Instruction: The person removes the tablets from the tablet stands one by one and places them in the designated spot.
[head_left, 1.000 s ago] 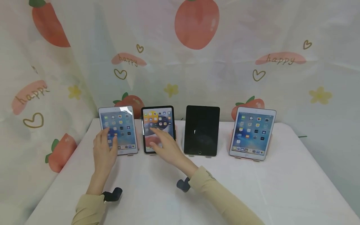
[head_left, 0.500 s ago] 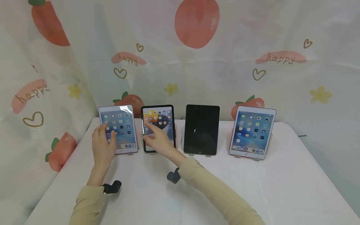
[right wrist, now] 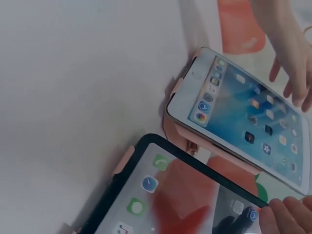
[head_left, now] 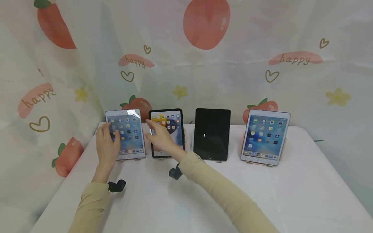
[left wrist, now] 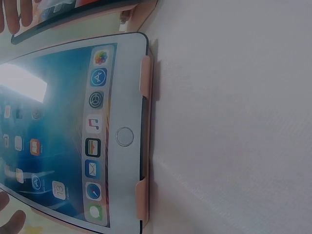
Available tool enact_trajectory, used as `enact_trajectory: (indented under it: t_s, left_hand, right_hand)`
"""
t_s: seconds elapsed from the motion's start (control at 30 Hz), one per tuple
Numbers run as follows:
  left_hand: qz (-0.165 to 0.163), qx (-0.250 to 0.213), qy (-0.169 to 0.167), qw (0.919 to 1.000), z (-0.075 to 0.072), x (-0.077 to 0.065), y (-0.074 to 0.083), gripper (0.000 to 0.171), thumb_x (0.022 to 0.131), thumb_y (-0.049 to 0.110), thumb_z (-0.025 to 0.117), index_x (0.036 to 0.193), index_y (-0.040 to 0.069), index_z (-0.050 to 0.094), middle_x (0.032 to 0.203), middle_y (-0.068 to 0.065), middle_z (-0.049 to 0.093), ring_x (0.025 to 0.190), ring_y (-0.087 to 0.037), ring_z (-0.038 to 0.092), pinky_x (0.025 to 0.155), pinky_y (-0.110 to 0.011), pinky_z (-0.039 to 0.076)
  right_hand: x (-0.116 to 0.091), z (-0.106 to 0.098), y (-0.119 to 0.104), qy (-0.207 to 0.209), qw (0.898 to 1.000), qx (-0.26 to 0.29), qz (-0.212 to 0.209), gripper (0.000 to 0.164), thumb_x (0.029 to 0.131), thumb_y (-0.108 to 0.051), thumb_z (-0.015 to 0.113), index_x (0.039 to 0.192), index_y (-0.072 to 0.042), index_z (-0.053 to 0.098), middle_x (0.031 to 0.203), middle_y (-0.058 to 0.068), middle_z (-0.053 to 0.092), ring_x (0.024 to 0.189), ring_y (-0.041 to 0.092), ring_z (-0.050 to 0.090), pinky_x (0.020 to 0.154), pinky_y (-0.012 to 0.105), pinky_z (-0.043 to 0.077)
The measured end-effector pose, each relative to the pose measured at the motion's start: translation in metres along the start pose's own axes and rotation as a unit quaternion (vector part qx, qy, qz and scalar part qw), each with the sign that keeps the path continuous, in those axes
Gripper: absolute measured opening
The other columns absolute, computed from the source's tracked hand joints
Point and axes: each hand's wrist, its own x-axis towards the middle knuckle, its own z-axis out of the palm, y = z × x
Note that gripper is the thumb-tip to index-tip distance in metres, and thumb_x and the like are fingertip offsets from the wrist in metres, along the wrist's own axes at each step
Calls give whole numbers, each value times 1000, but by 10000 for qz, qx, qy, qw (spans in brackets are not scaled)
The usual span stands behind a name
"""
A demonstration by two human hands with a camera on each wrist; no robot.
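My left hand (head_left: pixel 107 144) is at the left edge of a white-framed tablet (head_left: pixel 128 152), fingers relaxed and thumb in front of its screen of app icons. In the left wrist view only its fingertips (left wrist: pixel 12 222) show, low beside the tablet's edge. My right hand (head_left: pixel 161 137) is in front of a black-framed tablet (head_left: pixel 175 139), its fingers and thumb pointing left past that tablet's left edge, toward the white one. The right wrist view shows right fingers (right wrist: pixel 285 214) at the black frame's edge. Neither hand holds anything. Both tablets lean upright on pink stands (left wrist: pixel 142 200).
A black tablet with a dark screen (head_left: pixel 211 136) stands to the right, and another white tablet (head_left: pixel 263 137) beyond it. All sit near the back of a white-covered table (head_left: pixel 221 200). A fruit-printed cloth (head_left: pixel 233 77) hangs behind. Black wrist cameras (head_left: pixel 117 186) stick out from both wrists.
My right hand has moved left and up across the black-framed tablet to its left edge. My left hand has shifted up slightly along the white tablet's edge. The tablets stay in place.
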Motion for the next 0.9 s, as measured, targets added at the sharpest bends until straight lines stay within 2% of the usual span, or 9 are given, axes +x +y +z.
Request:
enact_trajectory:
  t_s: [0.17, 0.3, 0.5, 0.73, 0.9]
  left_hand:
    - [-168, -60, 0, 9998, 0, 8, -3, 42, 96, 15, 51, 134, -1, 45, 131, -25, 45, 123, -41, 43, 99, -57, 40]
    - [-319, -223, 80, 9992, 0, 13, -3, 41, 95, 14, 51, 134, -1, 47, 130, -26, 46, 122, -42, 44, 94, -59, 41]
    - [-242, -150, -44, 9996, -2, 21, -5, 43, 95, 13, 51, 135, -2, 45, 131, -27, 46, 122, -43, 44, 93, -59, 41]
    - [-297, -283, -209, 9989, -3, 33, -9, 46, 97, 11, 49, 139, -3, 40, 127, -28, 44, 114, -41, 48, 88, -51, 43]
    - [-459, -673, -347, 9961, -1, 40, -14, 45, 98, 6, 45, 141, -5, 36, 128, -29, 44, 107, -39, 49, 82, -42, 42]
  right_hand:
    - [13, -1, -2, -49, 9999, -124, -64, 57, 96, -16, 56, 148, -14, 35, 146, 7, 49, 133, 22, 49, 104, 35, 47]
    - [21, -3, -4, -103, 9998, -167, -33, 58, 96, -15, 56, 149, -12, 33, 145, 8, 49, 131, 22, 50, 103, 34, 48]
    - [33, -2, -6, -366, 9990, -269, 52, 62, 96, -14, 56, 150, -11, 28, 146, 10, 46, 131, 25, 50, 103, 35, 47]
    - [46, 2, -11, -449, 9981, -418, 44, 65, 96, -14, 56, 152, -13, 22, 140, 10, 52, 126, 23, 54, 100, 35, 50]
    - [51, 4, -10, -419, 9987, -240, 135, 65, 97, -12, 54, 152, -14, 20, 131, 12, 57, 112, 22, 61, 88, 29, 54]
